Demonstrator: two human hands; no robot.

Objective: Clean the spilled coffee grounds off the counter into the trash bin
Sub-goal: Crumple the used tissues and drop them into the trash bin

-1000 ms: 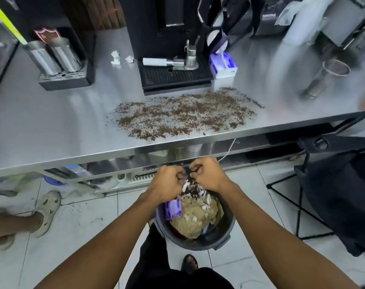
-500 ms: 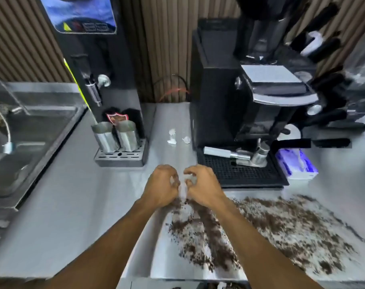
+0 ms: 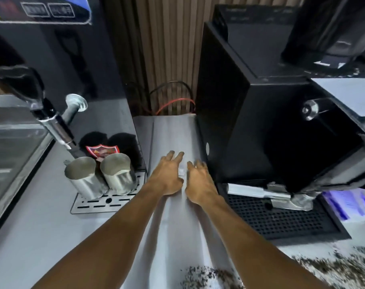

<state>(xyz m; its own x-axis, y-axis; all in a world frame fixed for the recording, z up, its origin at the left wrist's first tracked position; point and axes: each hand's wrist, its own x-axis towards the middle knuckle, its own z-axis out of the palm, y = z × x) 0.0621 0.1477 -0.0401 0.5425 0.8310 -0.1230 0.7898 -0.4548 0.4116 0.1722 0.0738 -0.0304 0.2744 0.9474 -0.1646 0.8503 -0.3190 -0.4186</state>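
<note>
Both my arms stretch far back over the steel counter (image 3: 171, 222). My left hand (image 3: 167, 176) lies fingers spread on the counter between the pitcher tray and the coffee machine. My right hand (image 3: 198, 180) is next to it, fingers spread too, near the machine's left side. A small white paper scrap (image 3: 182, 171) shows between the two hands; neither hand grips it. Spilled coffee grounds (image 3: 206, 276) lie near the counter's front edge, with more coffee grounds to the right (image 3: 333, 268). The trash bin is out of view.
A black coffee machine (image 3: 271, 126) with its drip tray (image 3: 281, 220) stands to the right. Two steel pitchers (image 3: 100, 176) sit on a slotted tray at the left, under a dispenser tap (image 3: 56, 124). A blue tissue box (image 3: 350, 205) is at far right; a sink (image 3: 10, 147) lies at far left.
My hands left the trash bin below the counter, came up over the grounds with fingers pinched together, then reached further back and spread open by the white scraps. The view moved in close.
</note>
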